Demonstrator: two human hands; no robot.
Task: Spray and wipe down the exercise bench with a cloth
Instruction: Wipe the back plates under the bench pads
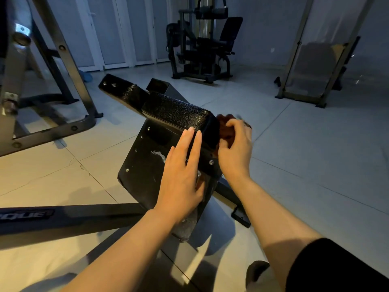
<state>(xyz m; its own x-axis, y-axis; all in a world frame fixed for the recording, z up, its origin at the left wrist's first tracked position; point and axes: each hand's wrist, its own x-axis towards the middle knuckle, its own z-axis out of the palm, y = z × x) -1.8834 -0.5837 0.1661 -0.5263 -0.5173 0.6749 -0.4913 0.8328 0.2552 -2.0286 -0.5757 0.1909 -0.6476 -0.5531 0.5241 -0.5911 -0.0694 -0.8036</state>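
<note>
In the middle of the tiled floor point(305, 157) stands the exercise bench point(179, 111), a black padded piece with grainy covering, and its underside board with small screws is turned toward the camera. The left hand point(181, 171) lies flat on this board, with straight fingers that reach up to the lower edge of the padding; it grasps nothing. The right hand point(235, 148) is at the right end of the pad, fingers curled around a dark reddish cloth point(226, 128), which is pressed against the end face of the padding. The cloth is partly hidden behind the pad and the hand, and it looks blurred.

A dark steel beam point(69, 218) with a partly readable label runs along the floor at the lower left and meets the bench base. On the left a heavy metal rack frame point(50, 66) with bolts stands near the bench but does not touch it. Farther back, well apart, is a black weight machine point(202, 45) with a seat. On the right another slanted frame point(311, 66) stands by the wall. A small bluish object point(86, 76) lies on the floor behind the rack; I cannot tell what it is.
</note>
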